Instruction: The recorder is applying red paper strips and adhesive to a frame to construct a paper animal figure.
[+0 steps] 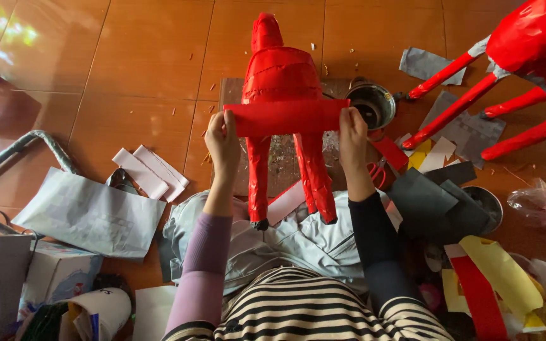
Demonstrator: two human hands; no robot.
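A red paper-covered animal figure (280, 69) stands on its legs in front of me, over a brown board (230, 95). A strip of red paper (285, 117) is stretched across the figure's body. My left hand (221, 140) pinches the strip's left end, and my right hand (352, 136) pinches its right end. The figure's legs reach down to a grey cloth (298, 243) on my lap.
A second red figure (526, 44) with four legs lies at the upper right. A metal bowl (371, 103), red scissors (377, 172), dark, yellow and red paper sheets (500, 271) lie to the right. White strips (150, 170), a grey bag (86, 215) and a metal frame (14, 155) sit left.
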